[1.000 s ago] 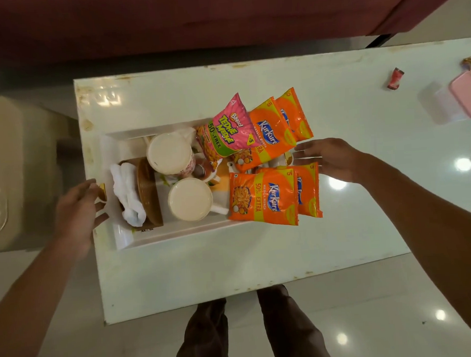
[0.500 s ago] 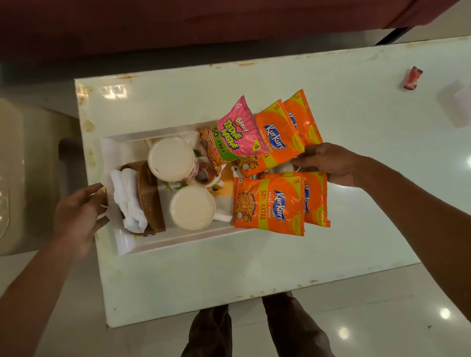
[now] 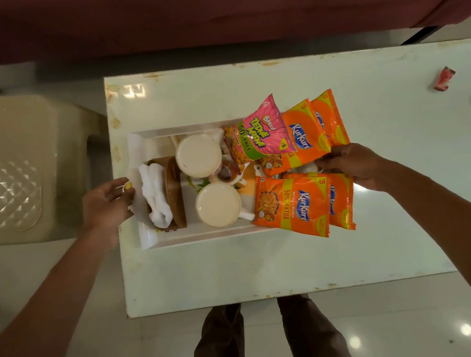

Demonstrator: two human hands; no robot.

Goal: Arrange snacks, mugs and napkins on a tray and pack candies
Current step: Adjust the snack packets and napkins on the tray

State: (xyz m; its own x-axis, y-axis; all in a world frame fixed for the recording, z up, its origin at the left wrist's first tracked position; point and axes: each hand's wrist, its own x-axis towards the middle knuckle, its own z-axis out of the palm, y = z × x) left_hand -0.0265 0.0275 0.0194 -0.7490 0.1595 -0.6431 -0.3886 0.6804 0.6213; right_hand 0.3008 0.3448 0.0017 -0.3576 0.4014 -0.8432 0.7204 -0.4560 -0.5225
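Note:
A white rectangular tray (image 3: 161, 239) lies on the white table (image 3: 261, 265). It carries two white mugs (image 3: 199, 155) (image 3: 218, 204), a brown holder (image 3: 174, 191) with white napkins (image 3: 155, 199), a pink snack packet (image 3: 256, 130) and several orange Kurkure packets (image 3: 291, 205). My left hand (image 3: 106, 202) grips the tray's left edge, thumb on top. At the tray's right end, my right hand (image 3: 352, 165) has its fingers curled among the orange packets, and the tray edge there is hidden.
A red candy wrapper (image 3: 444, 78) lies at the table's far right. A beige plastic chair (image 3: 22, 177) stands left of the table. A dark red sofa (image 3: 218, 13) runs along the back. My legs (image 3: 266, 339) are at the table's near edge.
Both hands have closed in on the tray ends: the left hand now grips the left edge and the right hand has slid in among the orange packets. The view shifted left.

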